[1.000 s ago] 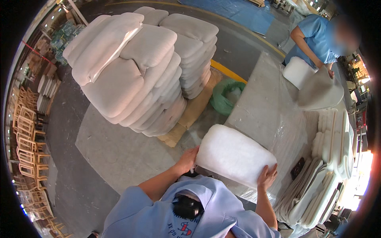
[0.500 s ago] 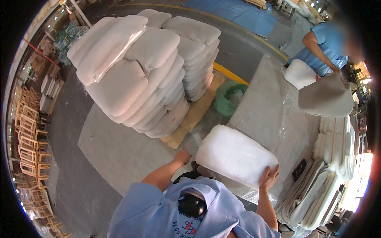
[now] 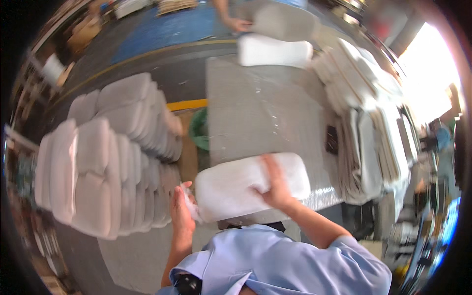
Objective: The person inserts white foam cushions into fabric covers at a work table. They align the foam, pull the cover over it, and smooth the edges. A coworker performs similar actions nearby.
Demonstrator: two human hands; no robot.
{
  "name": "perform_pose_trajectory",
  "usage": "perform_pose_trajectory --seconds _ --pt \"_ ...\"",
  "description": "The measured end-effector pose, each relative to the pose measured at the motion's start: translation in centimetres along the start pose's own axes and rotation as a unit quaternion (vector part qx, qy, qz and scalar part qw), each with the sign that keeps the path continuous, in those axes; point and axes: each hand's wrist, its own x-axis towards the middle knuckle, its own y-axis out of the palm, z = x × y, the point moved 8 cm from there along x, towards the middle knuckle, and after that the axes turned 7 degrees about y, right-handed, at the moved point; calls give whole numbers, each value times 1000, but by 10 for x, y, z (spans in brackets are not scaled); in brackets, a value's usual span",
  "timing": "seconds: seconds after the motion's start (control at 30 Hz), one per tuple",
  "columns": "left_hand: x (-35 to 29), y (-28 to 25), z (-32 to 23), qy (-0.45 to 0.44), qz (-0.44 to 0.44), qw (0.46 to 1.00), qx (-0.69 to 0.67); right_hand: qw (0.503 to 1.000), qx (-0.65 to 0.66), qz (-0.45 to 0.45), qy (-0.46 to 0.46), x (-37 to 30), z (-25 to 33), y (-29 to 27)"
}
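Note:
A white rounded cushion pad [image 3: 226, 189] lies near me on a table covered with clear plastic sheet [image 3: 236, 128]. My right hand [image 3: 276, 187] rests on top of this pad, its fingers spread and somewhat blurred. Just off the pad's left end, my left hand [image 3: 183, 211] holds a crumpled, whitish, wispy piece [image 3: 191, 202]. What that piece is made of cannot be told from here.
Tall stacks of pale cushions [image 3: 88, 162] stand at left, beside a green bag [image 3: 199, 130]. Folded grey and white covers [image 3: 364, 152] are piled at right. Across the table, a co-worker's hand [image 3: 238, 24] is near a grey cushion [image 3: 285, 22] and a white pad [image 3: 275, 51].
The view has swung to the right. My right hand has gone from the pad's right edge onto its top. My left hand now has a whitish piece in it; before, none showed.

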Motion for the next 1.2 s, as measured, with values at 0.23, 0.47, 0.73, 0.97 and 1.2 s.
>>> perform_pose_trajectory --seconds 0.23,0.47,0.73,0.97,1.2 --pt "-39 135 4 -142 208 949 -191 961 140 53 -234 -13 97 42" --pt "-3 58 14 152 186 915 325 977 197 -61 62 -4 -4 33" --pt "43 -10 115 20 81 993 88 995 -95 17 -19 -12 -49 79" --pt "29 -12 166 -209 141 951 -181 988 -151 9 -38 -17 -51 92" --pt "14 -107 164 -53 -14 979 -198 989 -139 20 -53 -13 -42 92"
